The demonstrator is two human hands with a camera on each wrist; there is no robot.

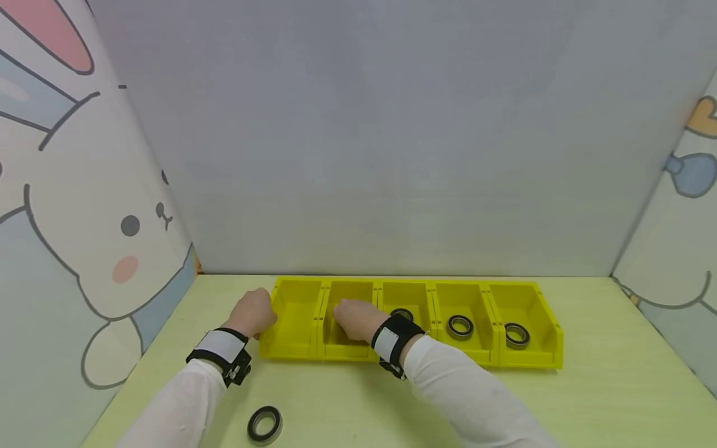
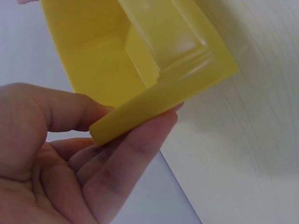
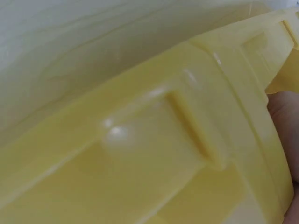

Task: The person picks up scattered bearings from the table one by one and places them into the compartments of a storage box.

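My left hand (image 1: 253,313) is at the outer side of the leftmost yellow bin (image 1: 295,314). In the left wrist view, its thumb and fingers (image 2: 147,137) pinch the bin's wall at a corner. My right hand (image 1: 356,319) reaches into the second bin (image 1: 350,291) from the left, near the divider. Its fingertips are hidden, and I cannot tell what they hold. Only a sliver of that hand shows at the right edge of its wrist view, behind a yellow bin wall (image 3: 210,102). Inside the third bin, a ball bearing (image 1: 401,313) is partly covered by the right wrist.
More bearings lie in the fourth bin (image 1: 460,326) and the fifth bin (image 1: 516,336). A loose bearing (image 1: 264,425) is on the pale table (image 1: 319,398) in front, beside the left sleeve. Behind the joined row of bins rises a grey panel (image 1: 392,155), with printed side panels left and right.
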